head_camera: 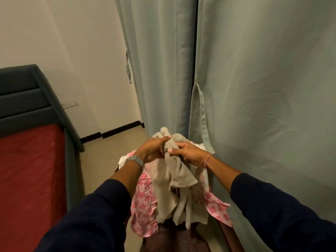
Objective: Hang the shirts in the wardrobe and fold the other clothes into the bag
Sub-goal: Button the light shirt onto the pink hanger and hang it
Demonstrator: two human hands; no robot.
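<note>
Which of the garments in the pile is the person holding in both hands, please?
The plain beige garment: both the left hand and the right hand grip it, while the pink patterned garment hangs untouched beneath.

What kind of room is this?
Probably a bedroom: a bed with a padded headboard, long curtains, and both hands holding a beige garment.

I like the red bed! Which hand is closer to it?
Left. The left hand grips the beige cloth on the side toward the red bed; the right hand grips it farther away.
</note>
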